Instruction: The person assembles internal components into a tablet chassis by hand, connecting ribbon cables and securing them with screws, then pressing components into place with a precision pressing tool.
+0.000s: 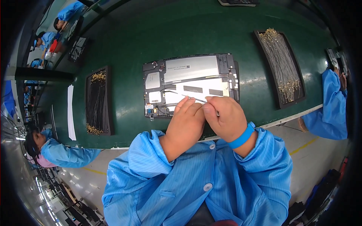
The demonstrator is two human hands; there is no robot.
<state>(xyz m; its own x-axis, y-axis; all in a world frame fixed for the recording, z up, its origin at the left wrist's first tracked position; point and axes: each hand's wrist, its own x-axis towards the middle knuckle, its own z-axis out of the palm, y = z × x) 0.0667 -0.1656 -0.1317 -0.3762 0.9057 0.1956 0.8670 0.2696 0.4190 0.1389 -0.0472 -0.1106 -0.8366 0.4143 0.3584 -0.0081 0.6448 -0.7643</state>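
Note:
An opened tablet-like device (pixel 223 63) lies on the green bench in front of me, its silver battery (pixel 191 69) and inner parts exposed. Over its near edge, my right hand (pixel 227 117) is closed round a thin, pointed tool (pixel 199 100) that looks like tweezers. The tool slants left across the device, with its tip close to my left fingertips. My left hand (pixel 185 122) rests against the right one, its fingers curled together at the device's lower part. Whatever those fingers pinch is too small or hidden to make out. A blue band (pixel 243 136) circles my right wrist.
On the green bench (pixel 128 45), a dark tray (pixel 109 119) of black cables with gold ends lies left. Another tray (pixel 279 98) holds grey cables (pixel 281 62) at right. White paper strips (pixel 71 113) lie far left. Co-workers in blue (pixel 69 153) sit on both sides.

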